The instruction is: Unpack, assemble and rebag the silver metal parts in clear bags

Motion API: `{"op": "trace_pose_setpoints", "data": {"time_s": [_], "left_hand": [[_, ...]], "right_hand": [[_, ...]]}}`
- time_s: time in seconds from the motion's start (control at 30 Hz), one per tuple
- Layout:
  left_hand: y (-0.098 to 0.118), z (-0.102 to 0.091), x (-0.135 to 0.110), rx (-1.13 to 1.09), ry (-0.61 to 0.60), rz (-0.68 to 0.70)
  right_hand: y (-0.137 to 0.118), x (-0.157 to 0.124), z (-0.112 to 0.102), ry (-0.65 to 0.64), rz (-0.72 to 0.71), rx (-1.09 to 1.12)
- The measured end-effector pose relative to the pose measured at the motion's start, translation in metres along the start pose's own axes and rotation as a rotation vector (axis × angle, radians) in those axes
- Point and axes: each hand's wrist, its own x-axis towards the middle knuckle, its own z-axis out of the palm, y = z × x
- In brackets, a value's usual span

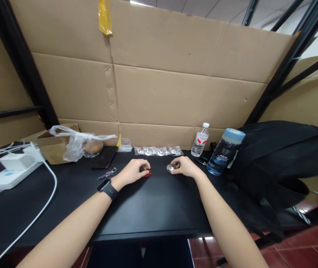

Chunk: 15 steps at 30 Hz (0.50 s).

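Backing the black table (144,208) (red tiles (315,240) below) is cardboard (175,98).

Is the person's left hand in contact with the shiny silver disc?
Apart. The head view shows a strip of black tabletop between the left hand and the silver disc, which is at the right hand.

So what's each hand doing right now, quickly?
Left hand: curled at a small red thing; can't tell if gripping it.
Right hand: closed on a shiny round metal piece.
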Motion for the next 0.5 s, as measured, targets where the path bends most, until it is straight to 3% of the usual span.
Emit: {"op": "trace_pose_setpoints", "data": {"time_s": [0.1,0.27,0.4,0.5], "left_hand": [[-0.007,0.0,0.0,0.144,0.001,-0.024],[-0.037,0.001,0.001,0.413,-0.001,-0.247],[-0.057,0.0,0.005,0.465,-0.082,-0.366],[-0.06,-0.002,0.008,0.476,-0.126,-0.427]], "right_hand": [[0.002,0.0,0.001,-0.036,-0.007,0.02],[0.001,0.0,0.002,-0.047,0.001,0.025],[0.002,0.001,0.005,-0.041,-0.027,-0.003],[0.003,0.003,0.006,-0.039,-0.043,-0.01]]}}
